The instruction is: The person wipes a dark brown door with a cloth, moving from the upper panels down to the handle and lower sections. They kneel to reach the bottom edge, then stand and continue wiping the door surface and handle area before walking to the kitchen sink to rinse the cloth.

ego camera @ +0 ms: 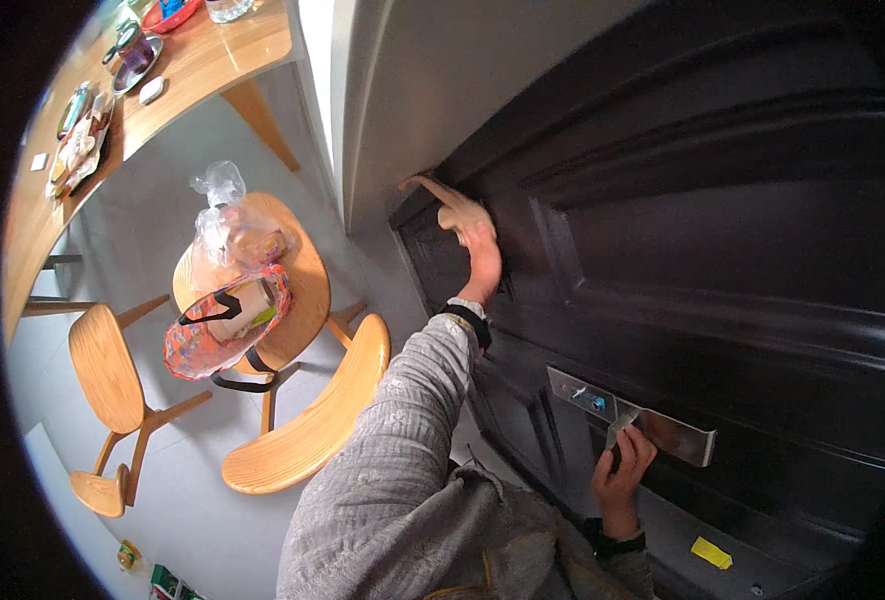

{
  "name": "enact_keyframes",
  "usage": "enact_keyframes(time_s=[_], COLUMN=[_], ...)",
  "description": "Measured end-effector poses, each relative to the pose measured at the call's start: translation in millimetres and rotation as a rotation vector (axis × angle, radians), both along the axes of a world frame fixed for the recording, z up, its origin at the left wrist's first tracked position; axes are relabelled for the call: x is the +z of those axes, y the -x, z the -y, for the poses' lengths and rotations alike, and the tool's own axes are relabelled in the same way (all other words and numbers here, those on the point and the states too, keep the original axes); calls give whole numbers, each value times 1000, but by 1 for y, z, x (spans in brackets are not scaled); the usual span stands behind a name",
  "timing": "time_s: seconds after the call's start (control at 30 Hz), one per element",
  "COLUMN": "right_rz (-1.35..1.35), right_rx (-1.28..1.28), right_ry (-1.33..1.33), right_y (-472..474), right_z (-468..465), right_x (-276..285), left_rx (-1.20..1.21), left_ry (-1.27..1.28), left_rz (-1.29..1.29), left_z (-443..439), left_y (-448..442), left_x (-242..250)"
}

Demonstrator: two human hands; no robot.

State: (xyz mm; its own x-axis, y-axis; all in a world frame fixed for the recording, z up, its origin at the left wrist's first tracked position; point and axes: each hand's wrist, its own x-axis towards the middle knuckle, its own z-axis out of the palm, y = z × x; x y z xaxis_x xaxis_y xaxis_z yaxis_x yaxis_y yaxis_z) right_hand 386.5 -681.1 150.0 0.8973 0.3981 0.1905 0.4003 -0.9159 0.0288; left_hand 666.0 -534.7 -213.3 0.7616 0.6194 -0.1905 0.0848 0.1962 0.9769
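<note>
A dark panelled door (712, 240) fills the right side in front of me. My left hand (476, 232) is stretched out against its far part, pressing what looks like a beige cloth (442, 193); blur hides the finger detail. Nearer to me, my right hand (622, 469) has its fingers closed around the door handle (624, 420). That handle sits on a shiny metal lock plate (671, 435), with a key cylinder (592, 401) beside it. Grey sleeves cover both arms, and dark bands circle the wrists.
A patterned tote bag (187, 352) and a clear plastic bag (221, 232) rest on a wooden chair (311, 262). Another wooden chair (104, 367) stands farther left. Dishes and a jar (134, 52) occupy the wooden table (202, 67). A yellow label (711, 553) sticks to the door.
</note>
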Motion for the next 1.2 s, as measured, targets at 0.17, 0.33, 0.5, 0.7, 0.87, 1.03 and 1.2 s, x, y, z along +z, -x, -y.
enact_keyframes(time_s=[0.17, 0.33, 0.5, 0.7, 0.87, 1.03, 1.2], right_rz=[-22, -39, -13, 5, 26, 17, 18], right_rx=[1, -13, -14, 3, 18, -26, -49], right_ry=[13, 13, 12, -4, -14, -39, -101], right_y=[-3, -5, -6, -6, -6, -4, -6], right_z=[-4, -5, -8, -7, -6, -12, -18], right_x=[6, 6, 6, 6, 1, 3, 6], left_rx=[-148, -348, -523, -774, -762, -753, -829], left_ry=[69, 174, 159, 305, 243, 202, 235], left_rz=[-160, -215, -103, -408, -281, -87, -285], left_z=[44, 95, 96, 51, 68, 78, 60], left_y=[86, 137, 146, 125, 145, 171, 171], left_x=[-23, 33, 131, 48, 104, 172, 100])
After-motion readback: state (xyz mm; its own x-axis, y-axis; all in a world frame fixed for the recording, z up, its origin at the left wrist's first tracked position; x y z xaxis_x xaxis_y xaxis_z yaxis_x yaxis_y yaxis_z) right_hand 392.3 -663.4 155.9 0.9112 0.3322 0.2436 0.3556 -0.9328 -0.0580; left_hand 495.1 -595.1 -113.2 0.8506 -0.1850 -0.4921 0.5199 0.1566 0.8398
